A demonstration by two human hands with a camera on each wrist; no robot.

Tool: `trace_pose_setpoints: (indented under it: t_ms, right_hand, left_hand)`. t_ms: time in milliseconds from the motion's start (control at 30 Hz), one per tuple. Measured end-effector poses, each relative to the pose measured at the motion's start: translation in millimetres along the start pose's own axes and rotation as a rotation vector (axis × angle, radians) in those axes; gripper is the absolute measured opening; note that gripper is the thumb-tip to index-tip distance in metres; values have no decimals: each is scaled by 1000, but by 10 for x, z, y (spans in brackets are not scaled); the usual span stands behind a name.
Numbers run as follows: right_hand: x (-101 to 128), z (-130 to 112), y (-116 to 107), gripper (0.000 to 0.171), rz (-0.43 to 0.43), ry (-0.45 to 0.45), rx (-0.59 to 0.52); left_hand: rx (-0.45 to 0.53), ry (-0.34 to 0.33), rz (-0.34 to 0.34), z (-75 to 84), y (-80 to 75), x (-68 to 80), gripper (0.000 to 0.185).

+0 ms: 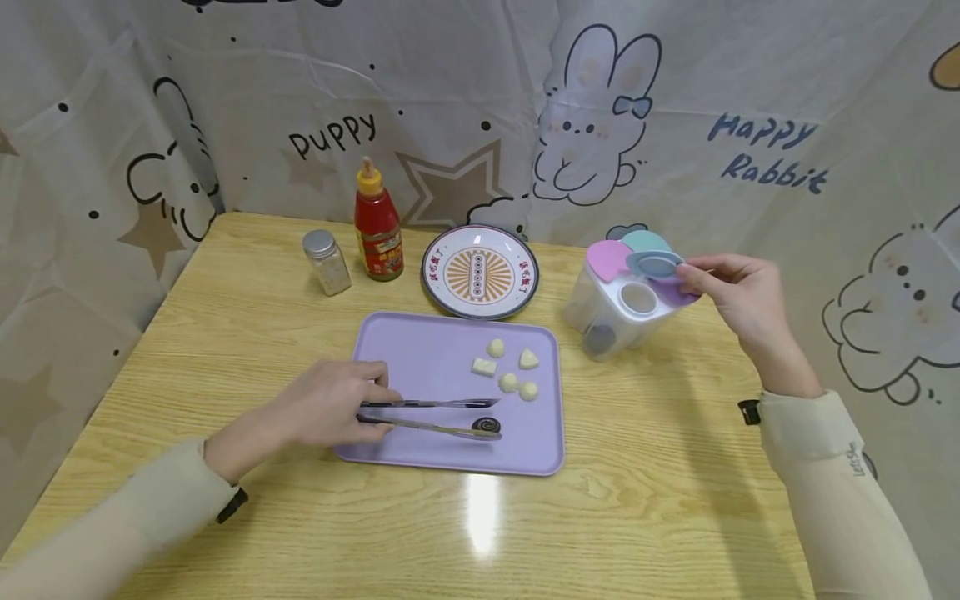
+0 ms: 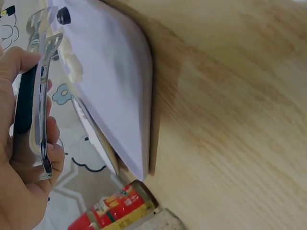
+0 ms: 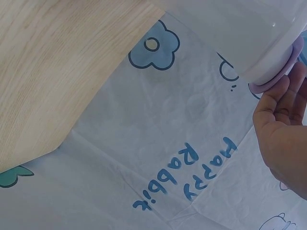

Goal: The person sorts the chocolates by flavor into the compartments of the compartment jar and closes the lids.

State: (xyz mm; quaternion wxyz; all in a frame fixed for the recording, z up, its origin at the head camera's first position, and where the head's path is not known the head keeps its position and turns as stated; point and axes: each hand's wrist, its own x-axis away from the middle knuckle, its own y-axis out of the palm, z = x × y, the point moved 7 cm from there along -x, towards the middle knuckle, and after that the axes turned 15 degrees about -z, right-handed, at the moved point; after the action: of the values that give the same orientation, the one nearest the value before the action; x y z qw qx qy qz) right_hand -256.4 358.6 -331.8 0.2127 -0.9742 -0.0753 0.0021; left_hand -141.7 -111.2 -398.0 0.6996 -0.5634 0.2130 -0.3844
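Note:
My left hand (image 1: 333, 406) grips metal tongs (image 1: 435, 404) with dark handle grips, over the purple tray (image 1: 420, 350). A black spiral piece (image 1: 487, 425) lies at the tongs' tips; whether they squeeze it I cannot tell. Several cream-coloured pieces (image 1: 528, 359) rest on the tray's right half. At the right, my right hand (image 1: 738, 300) pinches the edge of a grey-blue lid (image 1: 654, 263) on a clear container (image 1: 592, 308). That lid stands away from a round opening (image 1: 638, 297). Pink (image 1: 607, 258), green (image 1: 643, 241) and purple (image 1: 672, 292) lids surround it.
Behind the tray stand a patterned white plate (image 1: 480, 272), a red sauce bottle (image 1: 378, 229) with a yellow cap, and a seasoning jar (image 1: 327, 265). A printed cloth (image 1: 465, 100) hangs behind the wooden table (image 1: 600, 500).

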Motion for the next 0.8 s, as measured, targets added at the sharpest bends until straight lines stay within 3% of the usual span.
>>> trace_pose_setpoints:
  t_ms: [333,800]
  right_hand:
    - [3,-12,2,6,-1,-5,6]
    - [-1,-11,5,5,0,-17,-21]
  left_hand:
    - [57,-19,-35,2,108,13,25]
    - [102,-22,-42,-27,138,14,25]
